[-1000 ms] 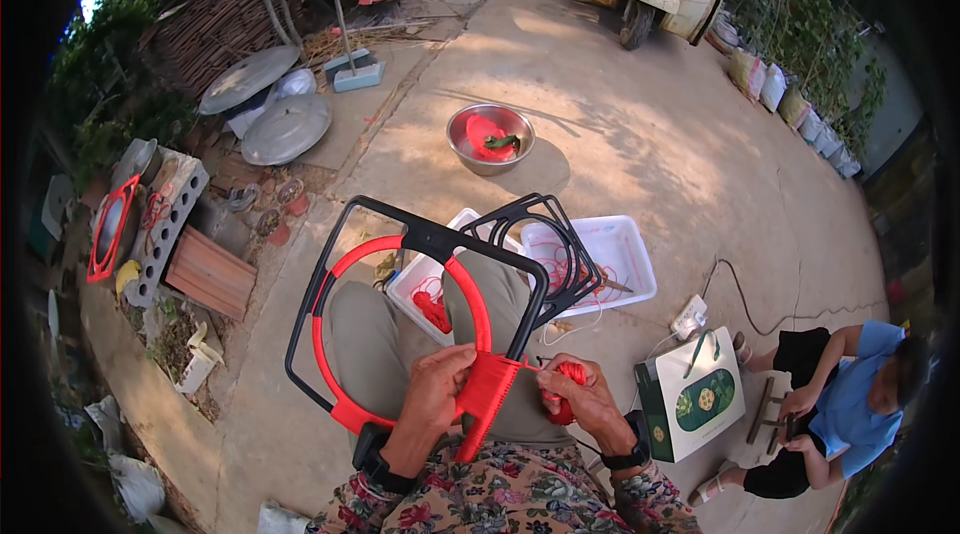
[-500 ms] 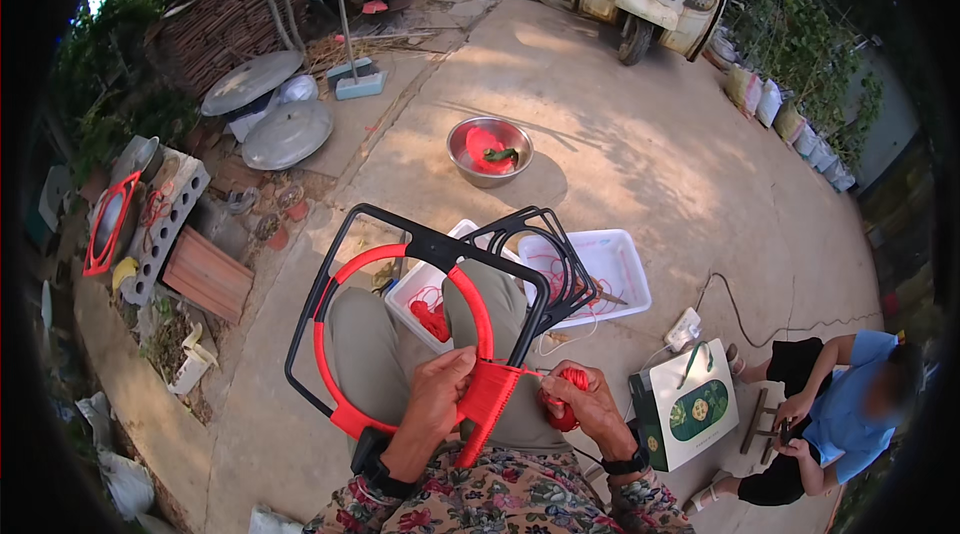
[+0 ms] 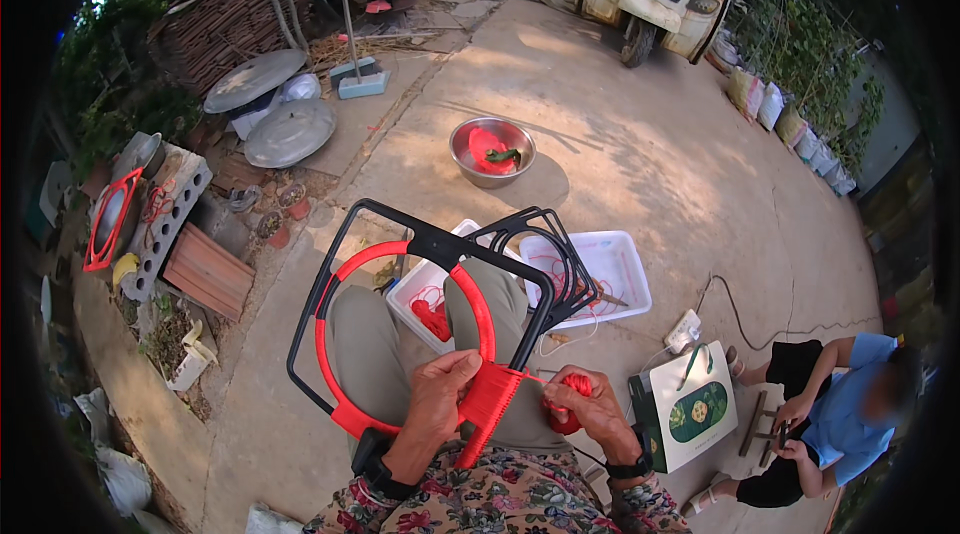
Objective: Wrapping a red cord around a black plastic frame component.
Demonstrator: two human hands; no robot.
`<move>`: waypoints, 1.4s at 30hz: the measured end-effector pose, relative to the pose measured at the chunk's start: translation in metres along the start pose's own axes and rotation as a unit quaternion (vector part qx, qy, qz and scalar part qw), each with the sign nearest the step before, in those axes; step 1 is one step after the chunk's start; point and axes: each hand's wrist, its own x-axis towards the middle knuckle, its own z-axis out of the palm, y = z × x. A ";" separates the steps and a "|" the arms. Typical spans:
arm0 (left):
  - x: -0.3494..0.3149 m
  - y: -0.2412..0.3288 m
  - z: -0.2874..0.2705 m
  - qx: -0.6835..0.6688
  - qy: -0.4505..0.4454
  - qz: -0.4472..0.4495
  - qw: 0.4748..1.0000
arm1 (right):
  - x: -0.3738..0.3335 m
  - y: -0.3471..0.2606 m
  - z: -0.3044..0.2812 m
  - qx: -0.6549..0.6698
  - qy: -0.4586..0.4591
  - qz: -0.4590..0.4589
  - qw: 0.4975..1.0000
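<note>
Over my lap rests a black squared frame [image 3: 345, 219] with a ring inside it, much of the ring covered in red cord. My left hand [image 3: 440, 396] is closed on the frame's near right part, thumb on the red wrapping [image 3: 486, 396] that bridges ring and outer bar. To its right my right hand [image 3: 597, 409] is closed round a ball of red cord [image 3: 565, 419]. A short strand of cord runs from the ball to the wrapping by the bar. My fingers hide part of the ball.
Beyond my knees stand two white trays [image 3: 628, 252] with red cord; black frames [image 3: 555, 234] lean on them. A steel bowl [image 3: 525, 170] sits farther off. At right are a gift bag [image 3: 715, 384], a power strip [image 3: 684, 330] with cable, and a seated person [image 3: 850, 404].
My right hand and the cord ball have shifted very slightly, and the strand to the frame shows more clearly. My left hand keeps its hold on the frame.
</note>
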 end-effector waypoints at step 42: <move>0.000 0.008 -0.005 0.113 -0.051 0.040 0.991 | 0.012 -0.034 0.039 -0.097 0.015 -0.071 0.993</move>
